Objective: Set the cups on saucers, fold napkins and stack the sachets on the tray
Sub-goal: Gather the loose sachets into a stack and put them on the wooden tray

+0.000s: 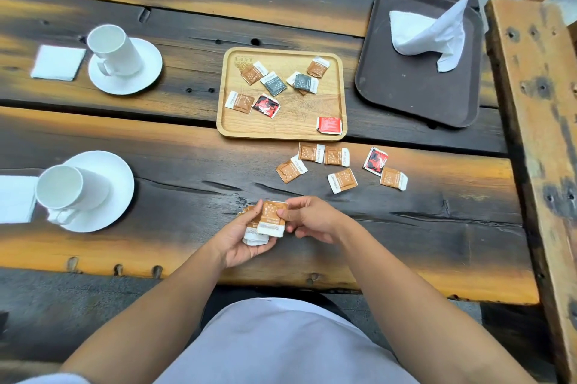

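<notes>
The sachets [265, 221] look light, thin and slick (a loose pile would fan out), so I judge them best squared by the edges. The left hand [239, 243] cups the small stack, thumb on top; the right hand [315, 223] pinches the top one's side, over the table [187, 196], apart from the tray [281, 134], where others lie scattered.

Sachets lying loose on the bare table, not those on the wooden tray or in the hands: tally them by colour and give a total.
Brown sachets: 5
Red-and-black sachets: 1
Total: 6
</notes>
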Motion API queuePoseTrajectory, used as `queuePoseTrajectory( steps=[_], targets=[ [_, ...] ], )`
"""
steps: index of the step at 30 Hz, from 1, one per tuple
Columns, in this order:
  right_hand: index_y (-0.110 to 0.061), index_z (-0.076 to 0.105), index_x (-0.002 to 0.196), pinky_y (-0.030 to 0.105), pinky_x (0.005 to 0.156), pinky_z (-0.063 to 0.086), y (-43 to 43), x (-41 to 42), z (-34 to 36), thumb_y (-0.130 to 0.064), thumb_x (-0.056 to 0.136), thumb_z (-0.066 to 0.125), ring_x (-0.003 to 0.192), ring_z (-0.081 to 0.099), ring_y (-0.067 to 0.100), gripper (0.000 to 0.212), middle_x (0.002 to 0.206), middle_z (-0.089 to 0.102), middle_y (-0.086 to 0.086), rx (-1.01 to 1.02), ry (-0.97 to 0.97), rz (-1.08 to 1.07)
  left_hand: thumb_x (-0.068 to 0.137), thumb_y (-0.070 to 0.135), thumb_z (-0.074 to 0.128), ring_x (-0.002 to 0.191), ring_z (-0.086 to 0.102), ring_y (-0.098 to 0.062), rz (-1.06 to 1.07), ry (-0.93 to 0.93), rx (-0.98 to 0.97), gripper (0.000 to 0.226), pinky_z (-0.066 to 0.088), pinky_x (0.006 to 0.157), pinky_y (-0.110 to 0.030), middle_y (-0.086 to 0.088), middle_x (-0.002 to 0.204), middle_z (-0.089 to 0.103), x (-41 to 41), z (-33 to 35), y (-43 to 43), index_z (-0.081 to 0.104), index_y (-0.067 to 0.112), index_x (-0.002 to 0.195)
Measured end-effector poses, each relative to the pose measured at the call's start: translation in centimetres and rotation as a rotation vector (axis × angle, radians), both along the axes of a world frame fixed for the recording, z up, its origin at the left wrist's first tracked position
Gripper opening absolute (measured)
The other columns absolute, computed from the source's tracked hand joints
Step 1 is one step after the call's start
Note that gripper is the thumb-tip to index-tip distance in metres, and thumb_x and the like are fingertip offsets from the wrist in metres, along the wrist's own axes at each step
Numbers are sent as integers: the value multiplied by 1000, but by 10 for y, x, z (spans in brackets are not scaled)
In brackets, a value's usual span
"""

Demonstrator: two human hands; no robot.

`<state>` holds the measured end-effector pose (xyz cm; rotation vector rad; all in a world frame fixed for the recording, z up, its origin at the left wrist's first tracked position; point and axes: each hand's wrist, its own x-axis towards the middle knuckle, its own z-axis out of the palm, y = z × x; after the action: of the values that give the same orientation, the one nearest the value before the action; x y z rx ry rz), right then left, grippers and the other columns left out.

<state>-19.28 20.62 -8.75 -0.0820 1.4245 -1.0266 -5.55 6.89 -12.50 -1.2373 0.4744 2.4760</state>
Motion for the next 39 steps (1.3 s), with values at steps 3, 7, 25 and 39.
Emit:
queuePoseTrajectory(
  steps=[3,7,25,39],
  targets=[
    [-19,69,75,20,47,38,-5,10,0,-17,86,73,52,52,6,12,65,66,-2,47,157,47,64,48,83,85,71,-28,2,62,81,58,60,77,-41,-19,95,71,-4,4,4,76,0,95],
    [-14,62,74,24,59,50,-13,18,-5,-14,79,79,49,59,6,18,57,63,-6,81,350,9,56,40,90,83,70,-26,44,76,88,56,60,78,-42,-20,93,71,-6,8,9,76,-2,91],
    [-27,58,133,38,101,42,-60,-44,-27,1,84,51,125,37,30,57,145,46,-4,284,1156,466,77,7,71,63,60,-20,-23,-55,63,11,58,61,-34,-12,84,67,-21,3,-20,69,5,88],
    [-14,59,109,43,87,48,-91,-58,-18,-7,88,50,110,53,35,23,119,50,12,608,1021,544,73,7,75,67,62,-19,-184,-52,47,17,58,63,-35,-12,85,67,-52,5,-97,67,6,88]
  ],
)
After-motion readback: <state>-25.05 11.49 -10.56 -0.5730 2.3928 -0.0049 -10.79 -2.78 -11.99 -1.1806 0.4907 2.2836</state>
